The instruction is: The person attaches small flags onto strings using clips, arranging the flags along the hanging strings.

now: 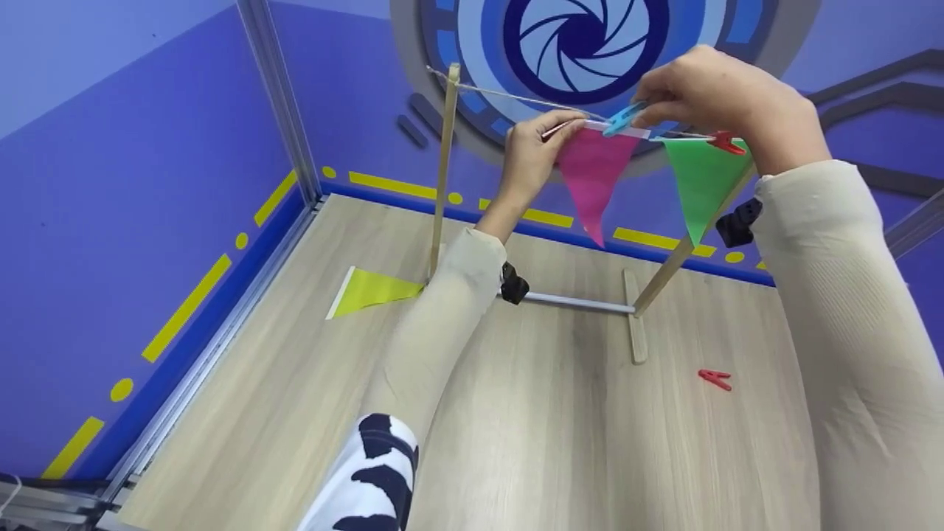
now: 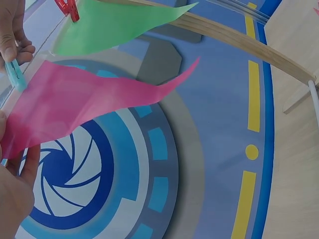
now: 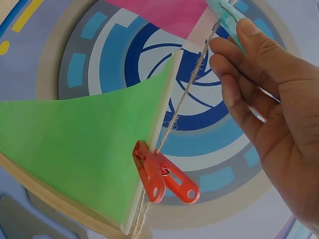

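Note:
My right hand (image 1: 712,92) pinches a light blue clothespin (image 1: 624,119) on the twine, at the upper right part of a pink pennant (image 1: 596,173). The left hand (image 1: 537,151) holds that pennant's upper left corner between thumb and fingers, just by the string. To the right a green pennant (image 1: 704,181) hangs from the same twine (image 3: 184,99), clipped by a red clothespin (image 3: 149,172). In the right wrist view the blue clothespin's jaws reach over the twine and the pennant's white top strip.
A yellow pennant (image 1: 372,290) lies on the wooden table at the left. Another red clothespin (image 1: 715,379) lies at the right. Two wooden posts, left (image 1: 445,169) and right (image 1: 675,269), carry the twine, and a white rod (image 1: 579,303) runs low between them.

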The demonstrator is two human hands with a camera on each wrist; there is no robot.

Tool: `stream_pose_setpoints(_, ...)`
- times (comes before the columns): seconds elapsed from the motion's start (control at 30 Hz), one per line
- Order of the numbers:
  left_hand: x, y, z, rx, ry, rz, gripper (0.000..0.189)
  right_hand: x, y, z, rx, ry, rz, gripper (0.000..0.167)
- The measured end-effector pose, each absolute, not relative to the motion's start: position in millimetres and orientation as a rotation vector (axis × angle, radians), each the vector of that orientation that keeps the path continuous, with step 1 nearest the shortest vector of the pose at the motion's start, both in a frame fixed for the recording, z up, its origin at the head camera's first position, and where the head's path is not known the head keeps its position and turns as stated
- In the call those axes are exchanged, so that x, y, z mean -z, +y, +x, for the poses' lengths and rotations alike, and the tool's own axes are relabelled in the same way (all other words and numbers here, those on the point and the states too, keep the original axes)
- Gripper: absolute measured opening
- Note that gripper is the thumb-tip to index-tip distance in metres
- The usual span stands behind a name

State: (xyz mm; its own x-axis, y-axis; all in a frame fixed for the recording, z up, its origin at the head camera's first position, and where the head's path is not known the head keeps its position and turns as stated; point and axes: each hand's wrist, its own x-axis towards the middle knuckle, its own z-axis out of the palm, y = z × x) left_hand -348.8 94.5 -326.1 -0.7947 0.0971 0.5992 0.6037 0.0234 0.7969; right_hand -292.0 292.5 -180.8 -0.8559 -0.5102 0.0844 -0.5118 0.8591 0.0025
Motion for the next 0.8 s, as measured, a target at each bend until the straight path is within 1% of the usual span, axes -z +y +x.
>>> stream_pose_setpoints(0.13, 326.1, 94.3, -348.0, 1.84, -1.938, -0.706, 0.019, 178.9, 289.1, -291.9, -0.025, -2.963, 0.814, 0.034)
stream_pose_setpoints(0.3, 326.2, 95.1, -347.9, 1.852, -1.951, -0.738, 0.021, 179.3, 285.3, -295.5, 0.014, -2.963, 0.848, 0.032)
stream_pose_setpoints(0.8, 324.7, 96.8, -345.1, 1.907, -1.928, -0.751, 0.021, 176.5, 280.0, -295.2, 0.041, -3.004, 0.837, 0.033)
